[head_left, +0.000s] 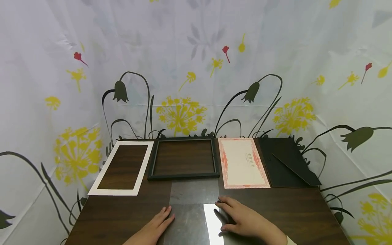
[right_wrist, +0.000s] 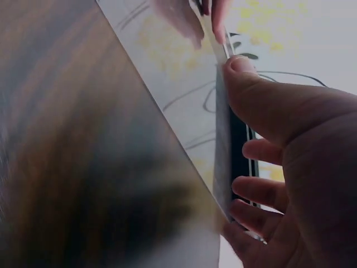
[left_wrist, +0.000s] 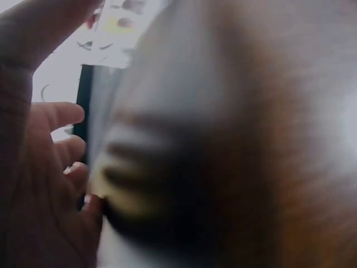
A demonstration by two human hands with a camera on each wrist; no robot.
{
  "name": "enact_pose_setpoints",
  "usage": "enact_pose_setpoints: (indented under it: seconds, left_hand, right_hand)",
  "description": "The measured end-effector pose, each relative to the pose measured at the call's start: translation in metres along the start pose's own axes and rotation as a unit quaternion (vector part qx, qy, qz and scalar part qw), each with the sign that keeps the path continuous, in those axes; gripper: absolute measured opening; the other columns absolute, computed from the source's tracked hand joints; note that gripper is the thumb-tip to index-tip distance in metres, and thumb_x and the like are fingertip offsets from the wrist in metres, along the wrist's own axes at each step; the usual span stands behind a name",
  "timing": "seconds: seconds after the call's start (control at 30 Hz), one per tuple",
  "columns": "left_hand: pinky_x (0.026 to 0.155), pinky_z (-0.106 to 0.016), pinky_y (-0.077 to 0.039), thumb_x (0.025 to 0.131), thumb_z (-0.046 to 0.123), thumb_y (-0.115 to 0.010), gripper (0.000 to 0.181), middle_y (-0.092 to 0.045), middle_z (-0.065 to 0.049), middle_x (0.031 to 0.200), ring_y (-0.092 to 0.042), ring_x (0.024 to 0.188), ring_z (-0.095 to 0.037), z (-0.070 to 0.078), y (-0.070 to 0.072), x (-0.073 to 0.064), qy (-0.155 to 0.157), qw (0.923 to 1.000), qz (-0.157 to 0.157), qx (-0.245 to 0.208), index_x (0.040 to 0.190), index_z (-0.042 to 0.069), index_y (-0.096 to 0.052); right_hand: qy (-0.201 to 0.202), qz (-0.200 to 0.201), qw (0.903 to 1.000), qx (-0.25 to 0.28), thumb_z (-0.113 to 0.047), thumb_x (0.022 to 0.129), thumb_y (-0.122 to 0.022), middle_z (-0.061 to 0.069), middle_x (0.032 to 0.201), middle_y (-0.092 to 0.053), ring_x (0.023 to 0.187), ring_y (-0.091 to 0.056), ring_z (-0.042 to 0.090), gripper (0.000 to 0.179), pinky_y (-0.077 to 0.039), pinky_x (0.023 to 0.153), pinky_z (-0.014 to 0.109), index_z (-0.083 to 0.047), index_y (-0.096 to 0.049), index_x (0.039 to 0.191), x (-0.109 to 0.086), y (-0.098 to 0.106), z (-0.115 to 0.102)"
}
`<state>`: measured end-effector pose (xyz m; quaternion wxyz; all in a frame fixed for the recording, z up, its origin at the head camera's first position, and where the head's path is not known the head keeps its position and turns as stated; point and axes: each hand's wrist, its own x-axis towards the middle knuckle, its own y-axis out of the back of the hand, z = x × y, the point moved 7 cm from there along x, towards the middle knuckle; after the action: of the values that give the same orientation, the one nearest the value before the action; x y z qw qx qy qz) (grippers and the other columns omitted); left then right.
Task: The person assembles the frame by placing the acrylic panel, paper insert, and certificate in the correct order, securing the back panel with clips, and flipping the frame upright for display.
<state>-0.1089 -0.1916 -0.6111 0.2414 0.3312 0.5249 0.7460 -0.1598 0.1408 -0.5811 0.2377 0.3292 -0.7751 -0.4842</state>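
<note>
In the head view a clear, shiny sheet [head_left: 186,221] lies at the front middle of the dark wooden table, with a bright reflection on its right part. A cross line divides its paler far part from the near part; whether that is an edge or a reflection I cannot tell. My left hand [head_left: 153,226] rests with fingers extended at the sheet's left edge. Over its right edge lies my right hand [head_left: 245,219], fingers spread and slightly bent. Blur hides the left hand's contact in the left wrist view. Close to the sheet's edge is the right thumb [right_wrist: 242,66].
Along the back lie a white mat [head_left: 113,192] with a rectangular opening, a black picture frame [head_left: 183,176], a cream certificate with a red border [head_left: 243,163], and a black backing board with a stand flap [head_left: 286,166]. A flowered curtain [head_left: 196,68] hangs behind the table [head_left: 122,214].
</note>
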Motion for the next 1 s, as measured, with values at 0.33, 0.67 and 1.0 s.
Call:
enact_pose_setpoints:
  seconds: [0.33,0.67,1.0]
  left_hand:
    - [0.134,-0.019,-0.008,0.104,0.077,-0.049,0.089,-0.015,-0.002,0.182,0.006,0.171,-0.01,0.009,-0.038,-0.006,-0.014,0.9874,0.13,0.089,0.158,0.006,-0.051]
    - [0.093,-0.044,-0.062,0.092,0.076,-0.07,0.087,-0.063,-0.006,0.158,0.009,0.169,-0.005,0.027,-0.05,0.003,0.047,0.9851,0.096,0.135,0.151,0.013,-0.058]
    - [0.135,-0.029,0.014,0.107,0.073,-0.047,0.075,-0.04,-0.01,0.176,0.005,0.172,-0.027,0.038,-0.051,0.014,-0.021,0.9741,0.113,0.195,0.141,0.009,-0.066]
  right_hand:
    - [0.065,0.027,0.9974,-0.018,-0.066,0.106,-0.058,0.01,0.173,-0.042,0.159,-0.045,0.036,0.075,-0.054,0.115,0.05,-0.02,-0.044,0.165,0.003,-0.047,-0.025]
    - [0.15,0.028,0.9881,-0.017,-0.057,0.112,-0.053,0.016,0.171,-0.044,0.156,-0.047,0.04,0.068,-0.053,0.118,0.044,-0.017,-0.044,0.166,0.018,-0.099,-0.042]
    - [0.21,0.005,0.9762,-0.053,-0.048,0.113,-0.057,0.02,0.166,-0.05,0.152,-0.054,0.038,0.06,-0.052,0.118,0.042,-0.012,-0.051,0.161,0.029,-0.091,-0.062]
